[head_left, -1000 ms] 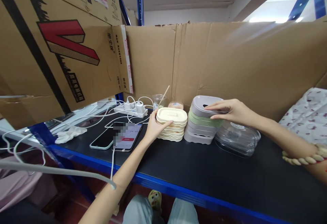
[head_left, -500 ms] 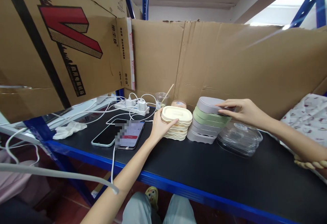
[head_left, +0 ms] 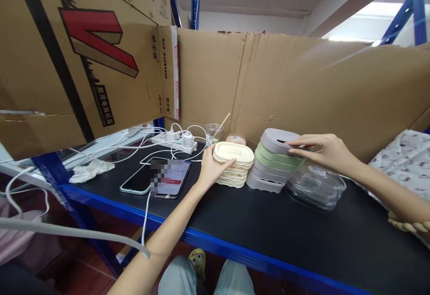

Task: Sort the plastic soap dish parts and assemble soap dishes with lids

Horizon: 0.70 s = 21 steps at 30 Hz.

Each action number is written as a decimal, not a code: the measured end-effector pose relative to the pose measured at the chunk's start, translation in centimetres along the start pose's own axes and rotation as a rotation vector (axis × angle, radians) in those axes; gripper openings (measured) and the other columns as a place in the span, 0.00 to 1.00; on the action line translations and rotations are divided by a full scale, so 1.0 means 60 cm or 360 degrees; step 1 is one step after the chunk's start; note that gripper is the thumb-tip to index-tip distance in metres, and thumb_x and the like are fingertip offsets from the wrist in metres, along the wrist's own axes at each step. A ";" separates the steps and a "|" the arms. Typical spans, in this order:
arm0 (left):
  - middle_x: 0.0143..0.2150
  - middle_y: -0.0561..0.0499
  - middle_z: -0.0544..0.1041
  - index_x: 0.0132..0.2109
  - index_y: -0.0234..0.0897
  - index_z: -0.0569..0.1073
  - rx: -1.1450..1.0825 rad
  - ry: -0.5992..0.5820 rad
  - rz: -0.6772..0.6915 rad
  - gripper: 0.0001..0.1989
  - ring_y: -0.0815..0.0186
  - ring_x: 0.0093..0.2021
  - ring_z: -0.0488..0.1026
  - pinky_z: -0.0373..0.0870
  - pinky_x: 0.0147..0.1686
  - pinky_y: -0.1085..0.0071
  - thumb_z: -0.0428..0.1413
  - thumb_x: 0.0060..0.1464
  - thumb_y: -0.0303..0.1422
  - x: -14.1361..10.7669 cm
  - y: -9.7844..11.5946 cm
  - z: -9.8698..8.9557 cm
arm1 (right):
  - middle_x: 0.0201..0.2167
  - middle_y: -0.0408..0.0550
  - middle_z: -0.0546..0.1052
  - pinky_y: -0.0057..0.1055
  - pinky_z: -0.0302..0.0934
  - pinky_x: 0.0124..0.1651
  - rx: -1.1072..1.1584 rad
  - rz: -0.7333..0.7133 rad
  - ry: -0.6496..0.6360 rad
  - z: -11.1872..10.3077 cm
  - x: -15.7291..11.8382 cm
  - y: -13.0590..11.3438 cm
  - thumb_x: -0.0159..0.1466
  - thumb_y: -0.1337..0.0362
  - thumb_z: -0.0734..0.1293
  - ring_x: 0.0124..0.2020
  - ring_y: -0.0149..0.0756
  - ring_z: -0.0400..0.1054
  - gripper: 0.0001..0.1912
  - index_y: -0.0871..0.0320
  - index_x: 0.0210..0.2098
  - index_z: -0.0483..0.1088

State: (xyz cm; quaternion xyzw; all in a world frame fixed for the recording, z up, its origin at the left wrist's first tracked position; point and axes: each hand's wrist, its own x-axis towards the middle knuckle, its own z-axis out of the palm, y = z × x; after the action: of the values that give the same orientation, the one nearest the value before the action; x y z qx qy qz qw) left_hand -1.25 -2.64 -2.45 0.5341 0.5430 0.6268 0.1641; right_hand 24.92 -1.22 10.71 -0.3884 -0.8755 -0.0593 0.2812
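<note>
My left hand is wrapped around the near left side of a stack of cream oval plastic lids, with the thumb along the front edge. To the right, a taller stack has a grey oval plastic piece on top, green pieces under it and more grey ones at the bottom. My right hand pinches the right end of that top grey piece, which shows a dark slot by the fingertips. Clear oval plastic containers lie below my right hand, beside the tall stack.
Two phones lie on the black tabletop at left. Behind them are a white power strip and tangled cables. A clear cup with a stick stands behind the lids. Cardboard walls the back; patterned cloth sits at right.
The top grey piece has tipped slightly, and a dark slot now shows in it. My right hand has shifted a little to the right with it. My left hand keeps its hold.
</note>
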 end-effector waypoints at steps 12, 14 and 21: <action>0.54 0.35 0.64 0.57 0.28 0.58 -0.0017 0.0077 -0.0006 0.42 0.54 0.58 0.61 0.54 0.59 0.58 0.58 0.37 0.47 0.000 -0.003 0.002 | 0.36 0.45 0.76 0.38 0.66 0.37 -0.0122 0.0122 0.0227 -0.006 0.033 -0.029 0.55 0.49 0.63 0.36 0.40 0.71 0.17 0.51 0.36 0.76; 0.53 0.35 0.65 0.55 0.28 0.60 -0.0059 0.0126 0.0041 0.35 0.55 0.57 0.61 0.53 0.59 0.58 0.51 0.45 0.48 0.001 -0.008 0.000 | 0.40 0.48 0.75 0.39 0.65 0.42 -0.0191 0.0146 0.0247 0.005 0.069 -0.055 0.57 0.54 0.62 0.42 0.42 0.69 0.17 0.54 0.40 0.75; 0.53 0.38 0.66 0.54 0.32 0.64 -0.0094 0.0056 0.0142 0.26 0.57 0.56 0.62 0.55 0.57 0.58 0.46 0.51 0.44 -0.003 -0.016 0.000 | 0.40 0.61 0.74 0.38 0.64 0.40 -0.0380 0.0420 -0.0661 0.127 0.227 -0.137 0.54 0.51 0.66 0.41 0.48 0.70 0.28 0.66 0.46 0.72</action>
State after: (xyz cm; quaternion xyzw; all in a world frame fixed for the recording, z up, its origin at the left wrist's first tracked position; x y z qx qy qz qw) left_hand -1.55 -2.42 -3.34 0.5415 0.5028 0.6587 0.1420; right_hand 8.30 4.39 12.61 -0.5335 -0.8430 -0.0439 0.0532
